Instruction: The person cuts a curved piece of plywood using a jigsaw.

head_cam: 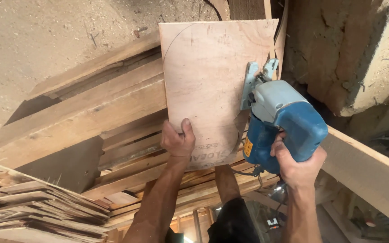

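Observation:
A pale plywood sheet (208,76) lies flat on a stack of rough timber, with a curved pencil line drawn across it. My left hand (178,139) presses down on the sheet's near edge, fingers curled over it. My right hand (297,167) grips the handle of a blue jigsaw (279,121). The saw's light metal base plate (254,81) rests on the sheet's right edge, where a curved cut runs along the line. The blade is hidden under the saw body.
Thick planks (86,112) support the sheet from the left. A pile of thin wood offcuts (32,202) sits at the lower left. A long beam (370,175) runs at the right, beside a rough concrete wall (338,54). Sandy floor (46,36) lies beyond.

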